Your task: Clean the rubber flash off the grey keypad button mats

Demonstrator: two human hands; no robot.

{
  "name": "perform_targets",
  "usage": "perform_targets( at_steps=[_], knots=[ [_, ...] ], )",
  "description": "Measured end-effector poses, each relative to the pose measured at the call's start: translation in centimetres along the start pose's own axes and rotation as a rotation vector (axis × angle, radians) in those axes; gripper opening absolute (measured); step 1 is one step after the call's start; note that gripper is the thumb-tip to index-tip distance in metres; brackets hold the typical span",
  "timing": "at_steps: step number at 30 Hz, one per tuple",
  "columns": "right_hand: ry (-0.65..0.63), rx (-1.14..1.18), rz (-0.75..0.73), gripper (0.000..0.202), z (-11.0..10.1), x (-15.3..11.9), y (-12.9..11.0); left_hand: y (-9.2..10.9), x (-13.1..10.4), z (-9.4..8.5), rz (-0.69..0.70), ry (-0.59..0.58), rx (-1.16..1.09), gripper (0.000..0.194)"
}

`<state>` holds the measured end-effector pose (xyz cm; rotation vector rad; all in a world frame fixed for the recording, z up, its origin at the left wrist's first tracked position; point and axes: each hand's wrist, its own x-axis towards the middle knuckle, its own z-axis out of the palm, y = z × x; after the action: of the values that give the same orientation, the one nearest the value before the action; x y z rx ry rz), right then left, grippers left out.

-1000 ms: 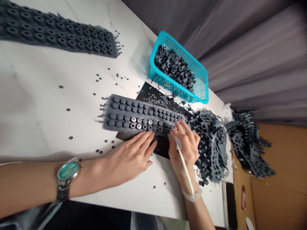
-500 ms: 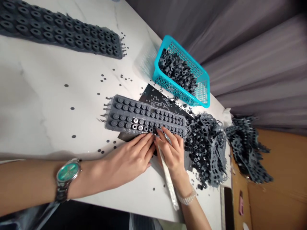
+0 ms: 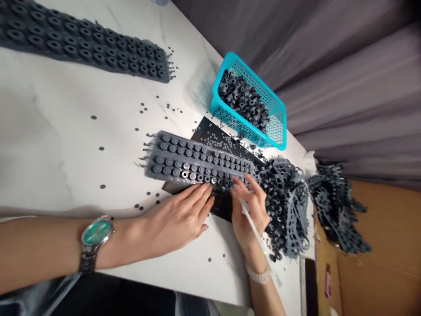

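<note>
A grey moulded rubber sheet [image 3: 197,161] with rows of round raised rings lies at the middle of the table. My left hand [image 3: 184,215] rests at its near edge, fingers stretched out and fingertips touching the sheet. In my right hand [image 3: 250,210] is a slim white stick [image 3: 258,239], gripped like a pen with its back end pointing toward me. That hand is over the sheet's near right part, and the stick's working tip is hidden by the fingers. Under the sheet shows a black mat [image 3: 222,206].
A turquoise basket [image 3: 248,120] of small black rubber tubes stands beyond the sheet. To the right lies a pile of rubber pieces and perforated strips [image 3: 286,202]. Another moulded sheet [image 3: 88,44] lies upper left. Small dark discs [image 3: 101,148] are scattered about. A cardboard box [image 3: 378,250] stands far right.
My right hand has moved right, away from my left hand, and the white stick has swung with it. My left hand and the sheet have hardly moved.
</note>
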<state>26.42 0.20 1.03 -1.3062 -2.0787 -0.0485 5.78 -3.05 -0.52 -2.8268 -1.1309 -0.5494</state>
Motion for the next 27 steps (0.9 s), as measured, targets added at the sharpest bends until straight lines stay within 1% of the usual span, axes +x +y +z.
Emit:
perform_targets(
  at_steps=[2, 4, 6, 9, 12, 18, 20, 22, 24, 25, 27],
  knots=[
    [-0.089, 0.025, -0.16, 0.017, 0.3, -0.3, -0.5, 0.0, -0.1, 0.1, 0.003, 0.005, 0.002, 0.051],
    [-0.16, 0.02, -0.24, 0.017, 0.7, -0.5, -1.0, -0.1, -0.1, 0.2, 0.009, 0.005, 0.006, 0.051],
    [-0.185, 0.017, -0.24, 0.016, 0.8, -0.4, -1.2, -0.1, -0.1, 0.3, 0.016, -0.001, 0.004, 0.052],
    [-0.189, 0.005, -0.227, 0.015, 0.8, -0.2, -1.1, -0.2, 0.1, 0.2, 0.015, -0.014, -0.004, 0.052],
    [-0.195, -0.006, -0.245, 0.015, 0.7, -0.1, -1.0, -0.2, 0.1, 0.2, 0.006, -0.015, -0.013, 0.052],
    [-0.235, -0.103, -0.371, 0.019, 1.0, 0.1, -1.4, 0.1, -0.2, 0.5, -0.018, 0.017, -0.039, 0.053],
    [-0.194, -0.125, -0.369, 0.021, 1.2, 0.1, -1.2, 0.2, -0.2, 0.5, -0.029, 0.02, -0.054, 0.053],
    [-0.039, -0.133, -0.278, 0.021, 1.3, 0.2, -0.6, 0.1, -0.2, 0.3, -0.035, 0.012, -0.074, 0.053],
    [0.154, -0.168, -0.138, 0.018, 1.2, 0.3, 0.3, 0.0, -0.1, 0.1, -0.033, -0.003, -0.088, 0.052],
    [0.214, -0.2, -0.076, 0.015, 1.1, 0.3, 0.8, 0.0, 0.0, 0.0, -0.029, -0.007, -0.09, 0.052],
    [0.235, -0.264, 0.016, 0.01, 0.7, 0.5, 1.9, -0.1, 0.2, 0.0, -0.023, -0.011, -0.091, 0.053]
  ],
)
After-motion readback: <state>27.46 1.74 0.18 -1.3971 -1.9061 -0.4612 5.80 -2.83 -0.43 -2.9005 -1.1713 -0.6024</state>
